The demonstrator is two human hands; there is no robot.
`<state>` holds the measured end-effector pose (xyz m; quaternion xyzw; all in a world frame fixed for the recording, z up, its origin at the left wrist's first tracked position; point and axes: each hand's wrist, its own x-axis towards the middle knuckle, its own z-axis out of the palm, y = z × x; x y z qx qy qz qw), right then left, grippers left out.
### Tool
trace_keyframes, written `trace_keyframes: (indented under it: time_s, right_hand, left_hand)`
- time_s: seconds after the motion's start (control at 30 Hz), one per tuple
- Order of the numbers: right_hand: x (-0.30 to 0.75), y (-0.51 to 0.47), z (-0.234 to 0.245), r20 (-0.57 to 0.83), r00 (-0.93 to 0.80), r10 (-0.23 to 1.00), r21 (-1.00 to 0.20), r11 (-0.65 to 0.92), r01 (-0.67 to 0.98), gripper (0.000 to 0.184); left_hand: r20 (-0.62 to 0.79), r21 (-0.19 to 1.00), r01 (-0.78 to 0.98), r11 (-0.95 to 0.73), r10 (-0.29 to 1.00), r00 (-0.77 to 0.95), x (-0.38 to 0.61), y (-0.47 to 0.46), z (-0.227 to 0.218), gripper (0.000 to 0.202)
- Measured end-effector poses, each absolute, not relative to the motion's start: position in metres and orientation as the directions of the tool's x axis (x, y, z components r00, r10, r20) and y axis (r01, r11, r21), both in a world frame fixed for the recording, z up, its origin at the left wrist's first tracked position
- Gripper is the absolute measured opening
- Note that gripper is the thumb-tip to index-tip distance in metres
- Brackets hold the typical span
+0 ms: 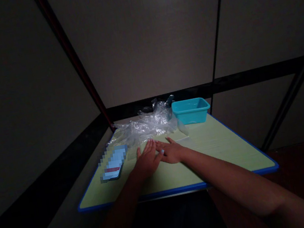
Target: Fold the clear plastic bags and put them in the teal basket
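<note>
My left hand (146, 159) lies flat on the pale green table (220, 149), fingers stretched out toward a heap of clear plastic bags (145, 127). My right hand (171, 151) rests flat beside it, its fingers pointing left and touching the left hand's fingers. A thin clear plastic sheet (178, 137) seems to lie on the table under and just beyond both hands. Neither hand grips anything.
A teal plastic bin (190, 110) stands at the table's far edge, right of the bags. A blurred blue flat object (114, 162) lies left of my left hand. The table has a blue rim; dark partition walls enclose it at the back and left.
</note>
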<state>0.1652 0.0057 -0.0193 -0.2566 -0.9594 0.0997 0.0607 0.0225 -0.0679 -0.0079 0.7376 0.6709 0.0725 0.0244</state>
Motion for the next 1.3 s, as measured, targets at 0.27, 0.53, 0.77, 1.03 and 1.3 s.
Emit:
trace_keyframes:
  time_s: [0.27,0.53,0.77,1.03,1.3]
  right_hand:
    - [0.171,0.012,-0.020,0.072,-0.871,0.486,-0.132,0.870,0.475,0.063]
    - [0.173,0.010,-0.017,0.041,-0.837,0.545,-0.213,0.824,0.525,0.055]
    - [0.172,0.012,-0.020,0.024,-0.858,0.514,-0.188,0.845,0.501,0.056]
    - [0.172,0.011,-0.019,0.019,-0.857,0.515,-0.195,0.843,0.502,0.056]
    - [0.172,0.011,-0.019,0.012,-0.854,0.520,-0.173,0.842,0.510,0.056]
  left_hand:
    - [0.107,0.316,0.948,0.039,0.991,-0.077,0.071,-0.055,-0.009,0.063]
    - [0.046,0.247,0.949,0.198,0.975,-0.215,0.059,-0.059,-0.017,0.069]
    - [0.030,0.143,0.976,0.166,0.985,-0.172,0.047,-0.072,-0.022,0.068]
    - [0.048,0.050,0.987,0.151,0.987,-0.153,0.013,-0.091,-0.026,0.066]
    - [0.189,0.068,0.983,0.172,0.965,-0.182,0.033,-0.093,-0.023,0.064]
